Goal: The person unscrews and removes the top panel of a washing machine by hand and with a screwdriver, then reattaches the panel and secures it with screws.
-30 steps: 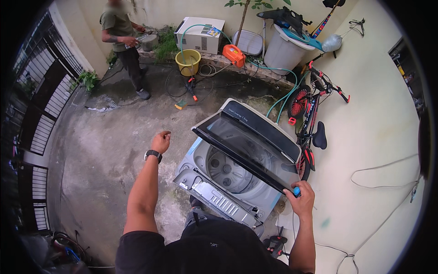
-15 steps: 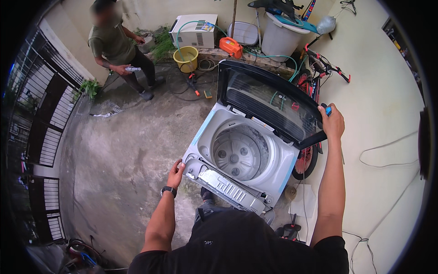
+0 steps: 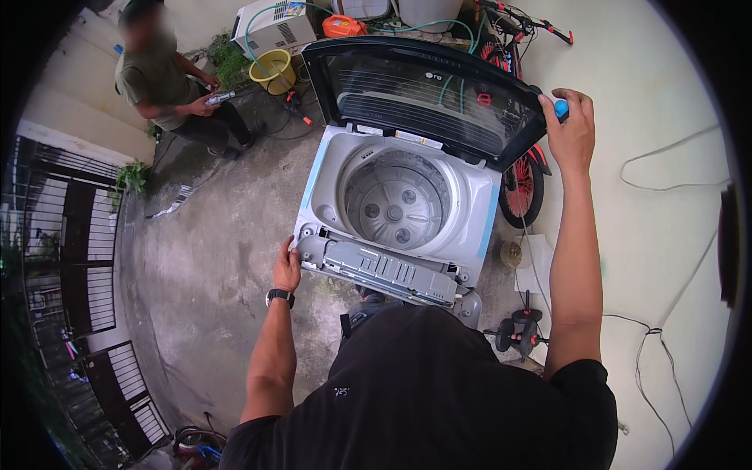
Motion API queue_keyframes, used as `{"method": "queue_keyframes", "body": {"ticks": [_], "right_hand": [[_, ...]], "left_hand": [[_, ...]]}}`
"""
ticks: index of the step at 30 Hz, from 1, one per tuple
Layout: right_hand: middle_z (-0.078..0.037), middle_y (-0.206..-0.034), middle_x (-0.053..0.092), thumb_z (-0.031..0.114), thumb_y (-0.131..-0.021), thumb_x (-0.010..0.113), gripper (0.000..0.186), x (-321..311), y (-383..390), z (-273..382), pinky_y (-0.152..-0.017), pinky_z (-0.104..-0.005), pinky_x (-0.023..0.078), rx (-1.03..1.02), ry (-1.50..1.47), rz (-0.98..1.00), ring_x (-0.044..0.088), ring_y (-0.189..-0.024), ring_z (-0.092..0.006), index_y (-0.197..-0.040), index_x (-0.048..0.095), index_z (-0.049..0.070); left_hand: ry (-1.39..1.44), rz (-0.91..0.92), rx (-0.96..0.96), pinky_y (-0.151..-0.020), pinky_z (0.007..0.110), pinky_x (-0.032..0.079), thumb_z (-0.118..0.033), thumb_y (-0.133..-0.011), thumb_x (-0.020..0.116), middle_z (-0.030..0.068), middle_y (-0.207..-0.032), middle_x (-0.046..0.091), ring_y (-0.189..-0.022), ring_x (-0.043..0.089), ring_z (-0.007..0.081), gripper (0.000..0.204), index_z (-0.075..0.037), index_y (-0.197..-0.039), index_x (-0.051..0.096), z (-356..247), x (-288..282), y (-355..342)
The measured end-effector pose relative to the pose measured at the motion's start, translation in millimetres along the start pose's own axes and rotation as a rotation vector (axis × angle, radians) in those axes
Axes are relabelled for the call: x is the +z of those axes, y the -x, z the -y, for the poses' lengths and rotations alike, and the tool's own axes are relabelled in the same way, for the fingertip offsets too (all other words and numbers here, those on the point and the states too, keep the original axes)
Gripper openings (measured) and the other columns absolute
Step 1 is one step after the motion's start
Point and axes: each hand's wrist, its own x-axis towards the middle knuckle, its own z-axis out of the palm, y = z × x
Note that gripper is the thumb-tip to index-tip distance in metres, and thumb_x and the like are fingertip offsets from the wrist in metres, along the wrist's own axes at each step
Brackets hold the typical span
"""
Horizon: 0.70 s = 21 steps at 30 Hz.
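A white top-loading washing machine [image 3: 476, 227] stands in front of me with its dark glass lid [image 3: 423, 98] raised upright and the steel drum [image 3: 395, 205] exposed. My left hand [image 3: 287, 267] grips the machine's front left corner, beside the bare grey control housing [image 3: 388, 272]. My right hand [image 3: 570, 135] holds the lid's right corner up and has a small blue object [image 3: 561, 108] between its fingers.
Another person [image 3: 168, 82] crouches at the back left holding a tool. A yellow bucket [image 3: 272, 70], a white appliance [image 3: 274, 23] and hoses lie behind. A red bicycle [image 3: 522, 184] leans on the right wall. A metal gate [image 3: 70, 258] closes the left side. A small tool [image 3: 518, 332] lies near my feet.
The lid has swung from half-raised to fully upright with my right hand on it. My left hand came down from the air onto the machine's front left corner.
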Motion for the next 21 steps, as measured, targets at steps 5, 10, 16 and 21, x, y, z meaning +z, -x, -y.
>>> {"method": "queue_keyframes", "body": {"ticks": [5, 10, 16, 21], "right_hand": [[-0.016, -0.121, 0.062, 0.038, -0.083, 0.084, 0.055, -39, 186, -34, -0.099, -0.0426, 0.049, 0.135, -0.338, 0.875, 0.061, -0.116, -0.0351, -0.124, 0.067, 0.006], [-0.015, -0.140, 0.058, 0.029, -0.071, 0.093, 0.084, -58, 345, -49, -0.113, -0.0422, 0.042, 0.383, -0.399, 1.369, 0.053, -0.135, -0.0336, -0.144, 0.057, 0.010], [-0.014, -0.140, 0.061, 0.032, -0.073, 0.093, 0.081, -49, 407, -57, -0.110, -0.0390, 0.044, 0.590, -0.646, 1.224, 0.059, -0.129, -0.0308, -0.144, 0.058, 0.011], [-0.010, -0.117, 0.071, 0.025, -0.076, 0.092, 0.064, -46, 417, -66, -0.077, -0.0312, 0.054, 0.327, -0.676, 0.991, 0.069, -0.091, -0.0183, -0.130, 0.064, 0.005]], "left_hand": [[0.049, 0.045, -0.016, -0.093, 0.035, 0.052, -0.026, -0.104, 0.052, 0.0158, -0.112, 0.074, -0.105, 0.069, 0.0226, 0.036, -0.007, -0.130, 0.069, -4, -5, -6], [0.050, 0.076, -0.020, -0.093, 0.033, 0.051, -0.022, -0.102, 0.051, 0.0146, -0.106, 0.075, -0.102, 0.068, 0.0205, 0.036, -0.005, -0.127, 0.070, -13, -14, -16], [0.097, 0.092, 0.041, -0.091, 0.034, 0.053, -0.020, -0.101, 0.050, 0.0151, -0.106, 0.076, -0.097, 0.070, 0.0206, 0.036, -0.003, -0.125, 0.071, -11, -17, -32], [0.096, 0.102, -0.081, -0.085, 0.032, 0.052, -0.020, -0.096, 0.052, 0.0115, -0.100, 0.077, -0.093, 0.070, 0.0181, 0.036, -0.005, -0.118, 0.076, -14, -21, -38]]}}
